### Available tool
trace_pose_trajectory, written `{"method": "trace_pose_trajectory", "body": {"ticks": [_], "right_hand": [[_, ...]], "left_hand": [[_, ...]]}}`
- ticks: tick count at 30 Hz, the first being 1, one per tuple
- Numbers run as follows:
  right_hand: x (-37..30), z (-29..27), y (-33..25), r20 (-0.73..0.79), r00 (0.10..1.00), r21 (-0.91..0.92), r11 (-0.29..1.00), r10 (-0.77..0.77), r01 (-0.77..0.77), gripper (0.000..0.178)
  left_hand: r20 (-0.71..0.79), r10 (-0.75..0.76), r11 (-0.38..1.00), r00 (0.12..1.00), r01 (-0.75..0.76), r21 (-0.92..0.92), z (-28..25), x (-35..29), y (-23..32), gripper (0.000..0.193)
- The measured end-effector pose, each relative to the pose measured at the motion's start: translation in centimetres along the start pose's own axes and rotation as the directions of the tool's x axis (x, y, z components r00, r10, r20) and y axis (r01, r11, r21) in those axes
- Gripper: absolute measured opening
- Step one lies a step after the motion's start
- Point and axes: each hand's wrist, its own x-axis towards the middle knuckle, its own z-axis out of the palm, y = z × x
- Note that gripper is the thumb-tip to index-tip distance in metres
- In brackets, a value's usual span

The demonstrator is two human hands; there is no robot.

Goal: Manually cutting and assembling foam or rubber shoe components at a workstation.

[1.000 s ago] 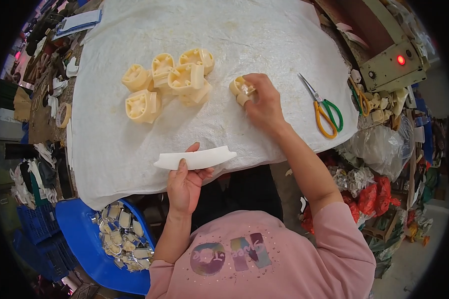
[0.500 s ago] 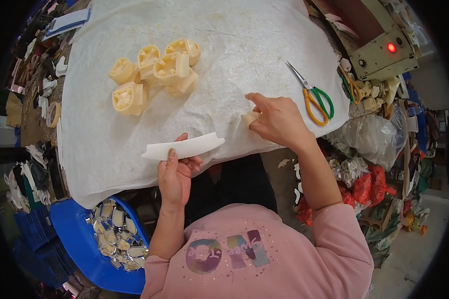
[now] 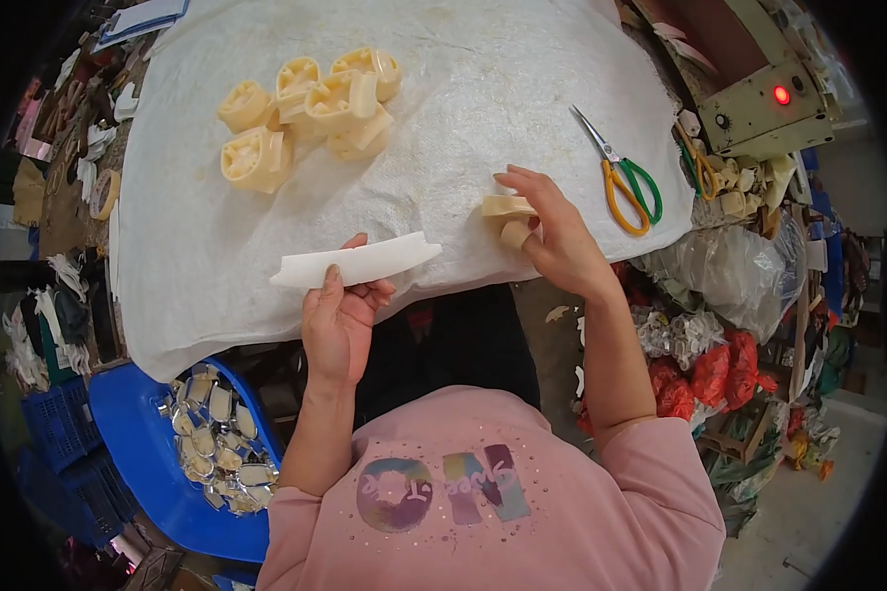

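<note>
My left hand [image 3: 337,320] holds a white, slightly curved strip [image 3: 360,261] with notched ends, thumb on its face and fingers behind it. The strip is just above the near part of the white cloth-like sheet [image 3: 414,148]. At the right, my right hand [image 3: 562,231] has its fingers curled around a beige band-like piece [image 3: 508,205]. A second beige bit [image 3: 515,233] shows below it, near the thumb; whether the two are one thing I cannot tell. Scissors [image 3: 616,175] with orange and green handles lie beyond this hand, to the right.
Several cream hollow moulded pieces [image 3: 256,158] sit clustered at the far left of the sheet. A blue tub [image 3: 133,433] of shiny metal-edged parts stands at lower left. A machine box [image 3: 769,108] with a lit red lamp is at far right, above clear plastic bags [image 3: 739,271].
My right hand has shifted slightly right, its fingers more spread, and more of the beige piece shows. The left hand still holds the white strip. The whole view has shifted slightly.
</note>
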Motion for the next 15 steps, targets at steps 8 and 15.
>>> {"method": "trace_pose_trajectory", "body": {"ticks": [8, 15], "right_hand": [[-0.6, 3.3, 1.0, -0.27, 0.95, -0.259, 0.962, -0.16, 0.088, 0.048], [-3.1, 2.1, -1.6, -0.403, 0.906, 0.042, 0.987, -0.128, 0.158, 0.042]], "left_hand": [[-0.002, 0.005, 1.0, 1.0, -0.005, 0.002, 0.8, -1.0, 0.1, 0.044], [-0.048, 0.043, 0.998, 0.998, -0.041, 0.038, 1.4, -1.9, 0.4, 0.043]]}}
